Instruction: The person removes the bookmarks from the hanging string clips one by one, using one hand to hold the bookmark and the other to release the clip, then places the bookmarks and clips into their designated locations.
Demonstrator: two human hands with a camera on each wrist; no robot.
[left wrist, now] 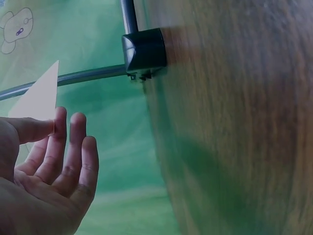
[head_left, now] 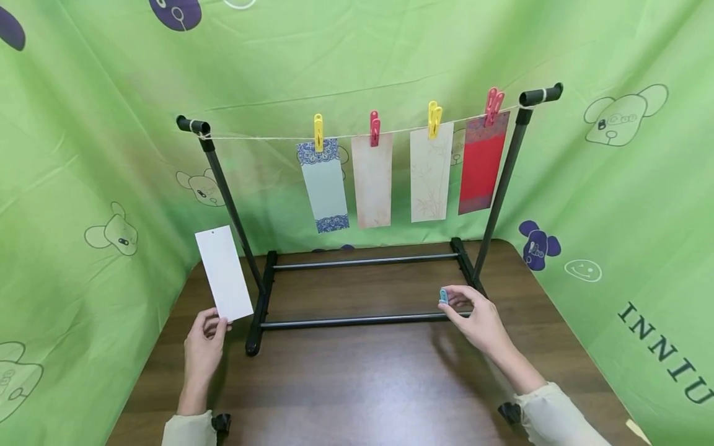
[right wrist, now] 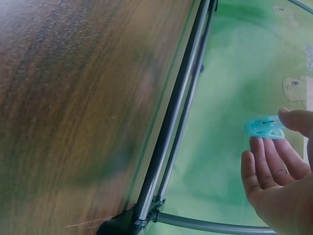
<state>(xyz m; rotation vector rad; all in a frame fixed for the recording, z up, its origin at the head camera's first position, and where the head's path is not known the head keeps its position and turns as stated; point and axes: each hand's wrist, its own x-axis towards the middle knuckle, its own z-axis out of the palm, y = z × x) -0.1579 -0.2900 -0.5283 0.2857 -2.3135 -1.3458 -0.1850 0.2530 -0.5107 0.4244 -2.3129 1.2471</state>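
My left hand (head_left: 203, 347) pinches the lower edge of a white paper card (head_left: 225, 272) between thumb and fingers, with the card standing upright and a small hole near its top. In the left wrist view only a corner of the card shows above the thumb. At the right, my right hand (head_left: 480, 319) pinches a small light-blue clothespin (right wrist: 264, 127) between thumb and fingertips, in front of the rack's right post. Behind both hands a string (head_left: 256, 138) runs between the two posts of a black rack (head_left: 504, 179).
On the string hang a blue-and-white card (head_left: 323, 186), a pale pink card (head_left: 372, 186), a cream card (head_left: 431, 179) and a red card (head_left: 484, 167), held by yellow and red clothespins. The rack stands on a brown wooden table (head_left: 357, 384) before a green cloth (head_left: 357, 56).
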